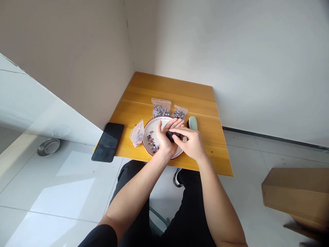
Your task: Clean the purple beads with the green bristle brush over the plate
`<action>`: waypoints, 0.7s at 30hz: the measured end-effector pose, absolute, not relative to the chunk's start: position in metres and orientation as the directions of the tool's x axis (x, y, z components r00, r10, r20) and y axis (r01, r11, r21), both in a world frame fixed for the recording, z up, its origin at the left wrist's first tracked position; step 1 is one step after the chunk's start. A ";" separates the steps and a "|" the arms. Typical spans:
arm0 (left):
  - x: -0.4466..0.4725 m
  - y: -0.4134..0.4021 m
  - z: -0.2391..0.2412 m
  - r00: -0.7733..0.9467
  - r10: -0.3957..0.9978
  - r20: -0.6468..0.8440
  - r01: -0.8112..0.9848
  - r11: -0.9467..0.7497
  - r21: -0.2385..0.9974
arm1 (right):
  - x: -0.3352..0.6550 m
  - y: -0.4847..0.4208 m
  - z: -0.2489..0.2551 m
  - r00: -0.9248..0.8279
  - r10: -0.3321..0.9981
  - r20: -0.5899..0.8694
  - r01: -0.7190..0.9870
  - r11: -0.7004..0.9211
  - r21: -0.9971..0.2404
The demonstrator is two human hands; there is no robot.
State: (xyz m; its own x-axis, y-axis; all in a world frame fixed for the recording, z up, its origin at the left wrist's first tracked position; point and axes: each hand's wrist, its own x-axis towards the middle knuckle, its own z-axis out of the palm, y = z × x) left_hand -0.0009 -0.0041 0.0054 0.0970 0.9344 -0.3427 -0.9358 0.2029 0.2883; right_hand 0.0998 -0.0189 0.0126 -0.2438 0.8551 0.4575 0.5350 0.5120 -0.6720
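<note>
Dark clump point(171, 136), too small to tell as beads or cloth, sits just above the centre of the frame, between both hands and over the right part of a white plate with a red rim point(144, 139). The left grip point(166, 139) stands open, its fingers stretched up and to the right beside the clump. The right grip point(189, 143) reaches in from the other side with its fingertips point(177, 131) at the clump, but whether it is closed on the clump cannot be told. Multicoloured beads point(152, 143) lie scattered over the left part of the plate, a small share beside what remains bagged. Above the plate, a larger zip bag point(161, 110) and a smaller zip bag point(179, 114) are both sealed-looking and hold many beads, so plenty remains packed. A crumpled clear bag point(137, 133) lies at the plate's left edge with a few dark pieces inside. Further out on the yellow wooden tabletop point(167, 90) are a pale green oval object point(192, 123), just right of the plate, and a black smartphone point(108, 141) at the tabletop's left edge. A steel bowl point(48, 146) sits on the floor at left, and a cardboard box point(295, 193) intrudes at lower right.
</note>
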 end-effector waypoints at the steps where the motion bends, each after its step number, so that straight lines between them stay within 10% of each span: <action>1: 0.000 -0.005 0.005 0.100 0.936 -0.339 -0.935 0.205 0.290 | 0.098 -0.019 0.012 -0.242 0.845 0.477 0.527 0.527 -0.667; 21: -0.004 -0.002 0.009 0.091 0.928 -0.360 -0.940 0.200 0.276 | 0.100 -0.017 0.013 -0.202 0.851 0.485 0.579 0.503 -0.641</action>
State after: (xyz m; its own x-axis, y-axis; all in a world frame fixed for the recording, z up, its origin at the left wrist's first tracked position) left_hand -0.0037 -0.0023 0.0087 0.0912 0.9283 -0.3604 -0.9403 0.1995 0.2758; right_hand 0.1002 -0.0172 0.0126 -0.2020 0.8506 0.4854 0.5792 0.5034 -0.6412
